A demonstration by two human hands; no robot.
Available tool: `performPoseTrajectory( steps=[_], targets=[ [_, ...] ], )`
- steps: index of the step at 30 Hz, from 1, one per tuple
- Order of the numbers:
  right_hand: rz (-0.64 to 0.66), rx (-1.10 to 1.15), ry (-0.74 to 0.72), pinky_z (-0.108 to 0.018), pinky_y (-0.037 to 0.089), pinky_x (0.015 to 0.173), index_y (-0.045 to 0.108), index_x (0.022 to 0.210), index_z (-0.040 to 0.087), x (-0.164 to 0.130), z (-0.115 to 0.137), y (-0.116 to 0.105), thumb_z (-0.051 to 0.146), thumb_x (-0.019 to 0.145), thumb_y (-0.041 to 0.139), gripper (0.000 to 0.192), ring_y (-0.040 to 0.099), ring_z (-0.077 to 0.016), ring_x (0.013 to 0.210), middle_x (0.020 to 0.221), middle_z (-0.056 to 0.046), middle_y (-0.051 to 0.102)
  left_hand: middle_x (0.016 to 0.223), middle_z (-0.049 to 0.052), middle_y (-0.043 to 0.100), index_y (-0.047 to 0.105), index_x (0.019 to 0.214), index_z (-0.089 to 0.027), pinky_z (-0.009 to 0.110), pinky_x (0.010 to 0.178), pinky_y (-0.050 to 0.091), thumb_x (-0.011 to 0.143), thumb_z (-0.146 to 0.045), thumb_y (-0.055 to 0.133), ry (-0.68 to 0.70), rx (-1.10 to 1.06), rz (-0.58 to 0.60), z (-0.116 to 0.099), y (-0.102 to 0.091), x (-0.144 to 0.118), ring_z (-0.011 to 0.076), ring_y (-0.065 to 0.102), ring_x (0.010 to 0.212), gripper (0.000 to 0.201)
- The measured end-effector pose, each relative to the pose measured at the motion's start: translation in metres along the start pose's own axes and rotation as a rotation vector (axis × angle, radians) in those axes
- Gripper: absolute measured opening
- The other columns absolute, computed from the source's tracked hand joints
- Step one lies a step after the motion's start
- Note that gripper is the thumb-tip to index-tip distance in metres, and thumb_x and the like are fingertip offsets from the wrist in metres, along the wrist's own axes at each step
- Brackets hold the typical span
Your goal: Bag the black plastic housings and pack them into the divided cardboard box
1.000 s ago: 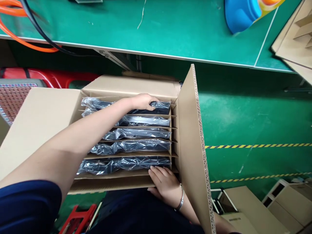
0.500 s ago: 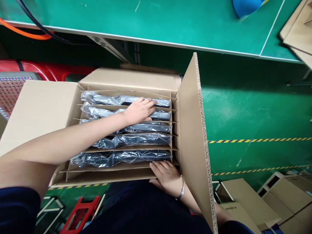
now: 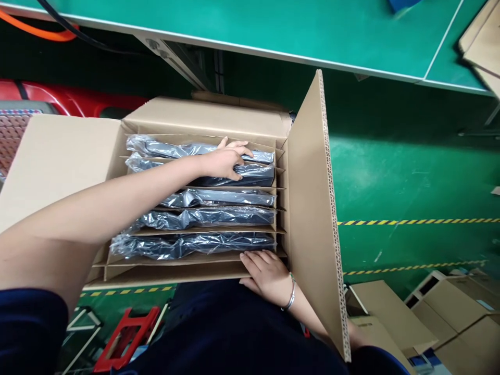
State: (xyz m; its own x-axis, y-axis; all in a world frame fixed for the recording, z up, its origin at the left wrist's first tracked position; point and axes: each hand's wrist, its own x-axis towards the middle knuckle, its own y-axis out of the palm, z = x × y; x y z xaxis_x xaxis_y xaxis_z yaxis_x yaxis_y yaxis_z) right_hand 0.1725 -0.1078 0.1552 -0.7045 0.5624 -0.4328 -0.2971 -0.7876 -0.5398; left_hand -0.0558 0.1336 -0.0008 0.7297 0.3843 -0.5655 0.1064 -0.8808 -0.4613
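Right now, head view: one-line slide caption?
Left hand grips the second bagged unit in a divided carton; right hand rests on the near edge.

A green workbench [image 3: 273, 26], red stool [image 3: 125, 338], and cardboard boxes [image 3: 441, 317] surround the spot.

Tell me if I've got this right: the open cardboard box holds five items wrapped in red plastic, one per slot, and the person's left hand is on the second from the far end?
Not quite. The head view shows the wrapped items in dark, glossy plastic, not red. The rest holds: five in the cardboard box, one per slot, the left hand on the second from the far end.
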Motion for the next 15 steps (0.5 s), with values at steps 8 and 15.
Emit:
performPoseTrajectory(
  steps=[8, 15],
  targets=[
    [-0.032, -0.013, -0.003, -0.038, 0.051, 0.098, 0.059, 0.139, 0.013, -0.001, 0.000, 0.002, 0.049, 0.100, 0.056, 0.053, 0.065, -0.0252, 0.113, 0.129, -0.015, 0.069, 0.155, 0.006, 0.048, 0.076, 0.092, -0.018, 0.068, 0.121, 0.006, 0.082, -0.043, 0.066, -0.015, -0.001, -0.011, 0.002, 0.000, 0.000, 0.0391, 0.022, 0.152, 0.029],
    [-0.039, -0.002, -0.016, -0.039, 0.052, 0.096, 0.059, 0.137, 0.011, -0.001, -0.001, 0.003, 0.048, 0.099, 0.057, 0.053, 0.065, -0.0256, 0.112, 0.129, -0.016, 0.069, 0.160, 0.008, 0.043, 0.069, 0.126, -0.024, 0.067, 0.122, 0.002, 0.089, -0.041, 0.064, 0.134, 0.122, -0.061, -0.037, 0.006, -0.036, 0.0377, 0.026, 0.152, 0.041]
  ],
)
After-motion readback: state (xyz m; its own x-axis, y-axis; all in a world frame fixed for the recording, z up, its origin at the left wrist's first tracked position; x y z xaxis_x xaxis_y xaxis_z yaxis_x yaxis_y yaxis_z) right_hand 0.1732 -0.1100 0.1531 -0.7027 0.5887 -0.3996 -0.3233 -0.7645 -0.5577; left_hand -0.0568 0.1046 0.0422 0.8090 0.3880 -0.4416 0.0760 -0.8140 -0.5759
